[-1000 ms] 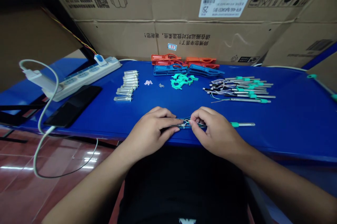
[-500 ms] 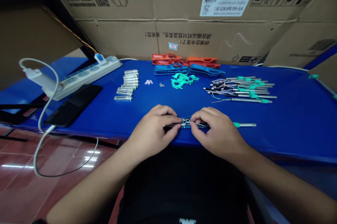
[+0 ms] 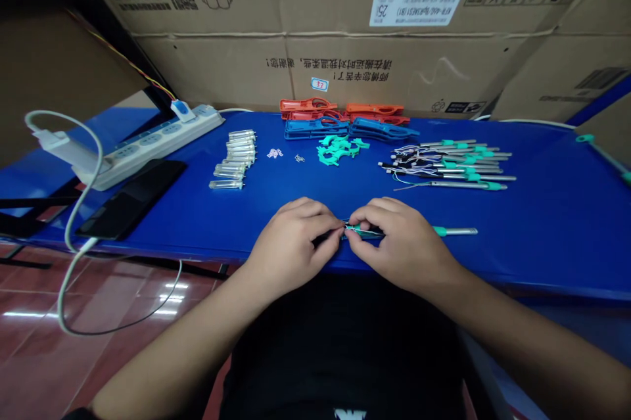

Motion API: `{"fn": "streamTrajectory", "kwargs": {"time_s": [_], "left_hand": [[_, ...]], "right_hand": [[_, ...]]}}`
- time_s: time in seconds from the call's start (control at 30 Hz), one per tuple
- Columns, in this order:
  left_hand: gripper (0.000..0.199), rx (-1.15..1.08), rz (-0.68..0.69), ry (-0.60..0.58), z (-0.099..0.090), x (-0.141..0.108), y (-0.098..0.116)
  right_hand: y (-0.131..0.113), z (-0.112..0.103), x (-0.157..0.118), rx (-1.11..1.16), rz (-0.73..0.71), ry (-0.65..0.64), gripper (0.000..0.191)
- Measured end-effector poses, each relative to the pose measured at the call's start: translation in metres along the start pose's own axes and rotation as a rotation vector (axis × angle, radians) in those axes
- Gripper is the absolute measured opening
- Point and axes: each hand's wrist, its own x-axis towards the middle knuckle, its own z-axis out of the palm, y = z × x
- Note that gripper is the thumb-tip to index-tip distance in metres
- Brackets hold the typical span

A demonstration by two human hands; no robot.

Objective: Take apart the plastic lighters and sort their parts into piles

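Green-collared metal rod (image 3: 456, 231) points right, pinched by left hand (image 3: 290, 242) and right hand (image 3: 401, 242).

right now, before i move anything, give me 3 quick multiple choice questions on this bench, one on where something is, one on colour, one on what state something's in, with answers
1. Where does the black smartphone lie?
A. On the floor
B. On the blue table top, beside the power strip
C. On top of the power strip

2. What colours are the plastic clips along the far table edge?
A. Orange and blue
B. Yellow and white
C. Pink and black

3. What state is the metal rod with the green collar in?
A. Standing upright
B. Lying untouched in the far row
C. Held at its wired end, bare tip pointing right

1: B, it lies flat in front of the strip.
2: A, orange clips sit behind blue ones.
3: C, the left hand and right hand pinch that end.
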Motion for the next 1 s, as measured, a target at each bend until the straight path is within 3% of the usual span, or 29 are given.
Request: {"fn": "streamTrajectory", "kwargs": {"time_s": [0.13, 0.4, 0.8, 1.0], "left_hand": [[0.018, 0.026, 0.031, -0.021, -0.001, -0.002, -0.001], [0.023, 0.037, 0.051, -0.064, -0.002, 0.0, -0.004], [0.023, 0.055, 0.05, -0.056, -0.001, 0.0, -0.003], [0.022, 0.044, 0.054, -0.046, -0.001, 0.0, -0.003]], "right_hand": [[0.001, -0.007, 0.005, -0.055, -0.027, -0.072, 0.012], [-0.008, -0.009, 0.009, -0.379, -0.16, -0.132, 0.019], [-0.001, -0.008, -0.002, -0.266, -0.159, -0.037, 0.021], [0.01, -0.016, -0.018, -0.28, -0.322, -0.059, 0.021]]}}
